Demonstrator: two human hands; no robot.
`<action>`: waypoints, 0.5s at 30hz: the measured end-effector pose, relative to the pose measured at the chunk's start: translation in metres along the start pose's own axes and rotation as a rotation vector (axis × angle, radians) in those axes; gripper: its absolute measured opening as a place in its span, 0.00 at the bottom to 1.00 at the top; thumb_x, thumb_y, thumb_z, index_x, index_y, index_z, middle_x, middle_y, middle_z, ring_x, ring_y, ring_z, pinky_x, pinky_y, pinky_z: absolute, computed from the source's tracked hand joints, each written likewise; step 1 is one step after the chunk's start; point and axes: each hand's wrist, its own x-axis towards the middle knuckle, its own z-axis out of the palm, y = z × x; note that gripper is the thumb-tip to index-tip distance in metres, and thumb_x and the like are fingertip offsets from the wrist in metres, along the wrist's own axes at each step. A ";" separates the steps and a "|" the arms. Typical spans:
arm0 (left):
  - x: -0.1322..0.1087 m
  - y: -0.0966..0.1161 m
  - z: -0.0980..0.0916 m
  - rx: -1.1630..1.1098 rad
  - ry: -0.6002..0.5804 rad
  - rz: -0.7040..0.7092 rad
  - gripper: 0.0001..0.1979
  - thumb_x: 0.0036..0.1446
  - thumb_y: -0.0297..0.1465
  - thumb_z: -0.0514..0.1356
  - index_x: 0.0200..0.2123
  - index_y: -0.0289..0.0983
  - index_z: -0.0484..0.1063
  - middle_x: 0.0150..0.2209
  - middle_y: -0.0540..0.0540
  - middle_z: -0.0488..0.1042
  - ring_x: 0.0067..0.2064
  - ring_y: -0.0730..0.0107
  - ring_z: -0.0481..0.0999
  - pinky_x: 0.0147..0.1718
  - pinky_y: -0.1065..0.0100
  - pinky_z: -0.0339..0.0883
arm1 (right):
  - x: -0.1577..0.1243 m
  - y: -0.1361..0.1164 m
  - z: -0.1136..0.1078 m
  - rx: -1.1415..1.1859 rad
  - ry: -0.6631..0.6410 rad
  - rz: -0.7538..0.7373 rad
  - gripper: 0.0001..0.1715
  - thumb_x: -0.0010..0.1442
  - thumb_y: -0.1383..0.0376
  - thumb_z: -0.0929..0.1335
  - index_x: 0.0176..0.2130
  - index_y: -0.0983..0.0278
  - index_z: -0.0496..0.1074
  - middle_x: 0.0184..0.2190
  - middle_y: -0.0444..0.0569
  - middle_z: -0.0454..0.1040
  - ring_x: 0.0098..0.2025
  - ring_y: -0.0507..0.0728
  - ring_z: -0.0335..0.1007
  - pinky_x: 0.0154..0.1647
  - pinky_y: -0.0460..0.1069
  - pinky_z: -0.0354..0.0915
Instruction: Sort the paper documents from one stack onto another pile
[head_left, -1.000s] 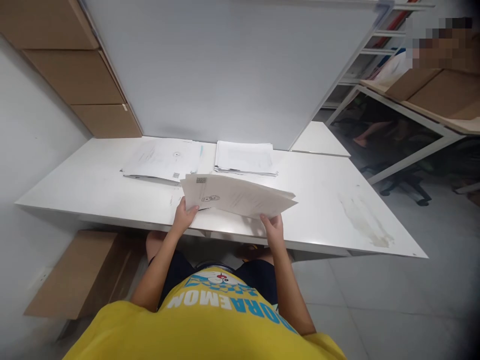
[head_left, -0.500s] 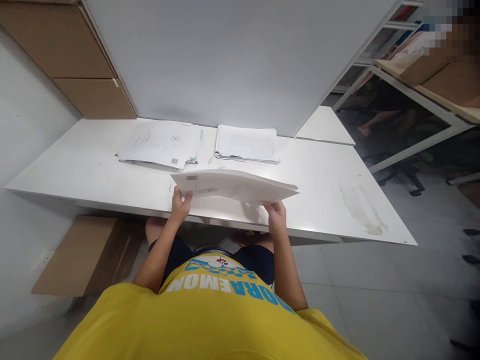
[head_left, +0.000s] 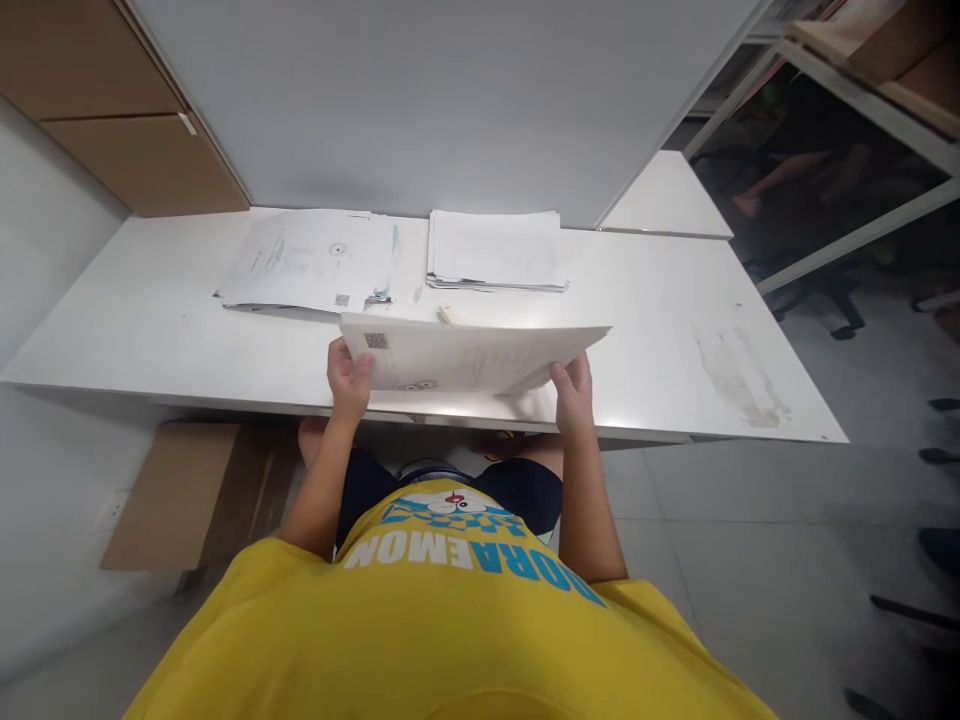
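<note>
I hold a bundle of printed sheets [head_left: 469, 355] over the near edge of the white table [head_left: 660, 340]. My left hand [head_left: 347, 378] grips its left corner, thumb on top beside a QR code. My right hand [head_left: 574, 388] pinches the right end from below. The bundle is raised nearly edge-on and tilted toward me. Behind it lie two paper piles: a loose spread pile [head_left: 307, 262] at the back left and a squared stack [head_left: 495, 250] at the back middle. A small pale object [head_left: 448, 315] lies on the table just behind the held sheets.
A grey partition panel [head_left: 450, 100] stands along the table's far edge. Brown cardboard boxes are stacked at the upper left [head_left: 127, 150], and one sits on the floor under the table [head_left: 187, 490]. A second desk with chairs [head_left: 825, 180] stands at the right. A stain [head_left: 739, 375] marks the tabletop.
Both hands have lifted the bundle and tipped it up toward me, from lying fairly flat to nearly edge-on. The view has also tilted down and nearer the table.
</note>
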 end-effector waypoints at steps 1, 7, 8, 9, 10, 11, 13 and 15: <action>-0.001 -0.002 0.003 -0.006 -0.012 -0.030 0.31 0.54 0.62 0.60 0.41 0.39 0.68 0.37 0.45 0.72 0.41 0.63 0.75 0.44 0.63 0.70 | -0.001 0.005 0.000 -0.009 -0.015 0.026 0.27 0.54 0.45 0.71 0.47 0.58 0.73 0.47 0.51 0.76 0.54 0.62 0.70 0.58 0.56 0.65; 0.004 0.010 0.010 -0.057 -0.080 -0.174 0.25 0.57 0.55 0.63 0.30 0.39 0.64 0.28 0.51 0.64 0.33 0.70 0.69 0.35 0.69 0.66 | -0.009 0.012 -0.011 -0.068 0.011 0.164 0.26 0.53 0.44 0.71 0.42 0.60 0.75 0.39 0.49 0.79 0.46 0.63 0.73 0.47 0.55 0.68; 0.005 0.014 0.010 -0.073 -0.103 -0.213 0.23 0.57 0.52 0.64 0.29 0.39 0.63 0.27 0.52 0.64 0.31 0.71 0.68 0.33 0.71 0.65 | -0.008 0.008 -0.016 -0.083 0.025 0.154 0.26 0.53 0.45 0.71 0.42 0.60 0.76 0.39 0.49 0.79 0.46 0.62 0.73 0.46 0.54 0.68; 0.007 0.017 0.009 -0.095 -0.141 -0.264 0.22 0.57 0.50 0.65 0.29 0.39 0.63 0.27 0.52 0.64 0.31 0.72 0.68 0.32 0.71 0.65 | -0.006 0.003 -0.022 -0.104 0.019 0.157 0.25 0.53 0.46 0.71 0.42 0.60 0.76 0.40 0.49 0.79 0.45 0.62 0.73 0.45 0.54 0.68; 0.007 0.020 0.009 -0.118 -0.194 -0.329 0.20 0.57 0.48 0.65 0.30 0.39 0.64 0.27 0.52 0.65 0.30 0.72 0.69 0.31 0.72 0.65 | -0.003 -0.001 -0.028 -0.127 -0.004 0.180 0.23 0.54 0.47 0.71 0.43 0.60 0.76 0.40 0.49 0.79 0.44 0.62 0.73 0.45 0.54 0.68; 0.008 0.021 0.009 -0.138 -0.253 -0.405 0.18 0.58 0.45 0.65 0.31 0.38 0.66 0.27 0.52 0.67 0.30 0.71 0.70 0.30 0.72 0.66 | 0.001 -0.004 -0.035 -0.154 -0.042 0.222 0.22 0.54 0.49 0.71 0.43 0.60 0.77 0.40 0.49 0.79 0.43 0.61 0.73 0.44 0.53 0.68; 0.005 0.019 0.012 -0.136 -0.342 -0.557 0.13 0.59 0.41 0.64 0.39 0.38 0.69 0.29 0.51 0.72 0.29 0.70 0.73 0.30 0.70 0.69 | 0.012 -0.007 -0.049 -0.226 -0.143 0.330 0.19 0.54 0.52 0.72 0.41 0.61 0.77 0.37 0.49 0.79 0.39 0.61 0.73 0.40 0.53 0.68; 0.001 0.013 0.019 -0.070 -0.382 -0.665 0.19 0.59 0.36 0.63 0.52 0.37 0.68 0.31 0.49 0.75 0.29 0.68 0.76 0.32 0.66 0.71 | 0.026 -0.003 -0.061 -0.324 -0.236 0.407 0.16 0.51 0.54 0.73 0.36 0.63 0.78 0.33 0.48 0.79 0.35 0.60 0.72 0.35 0.52 0.67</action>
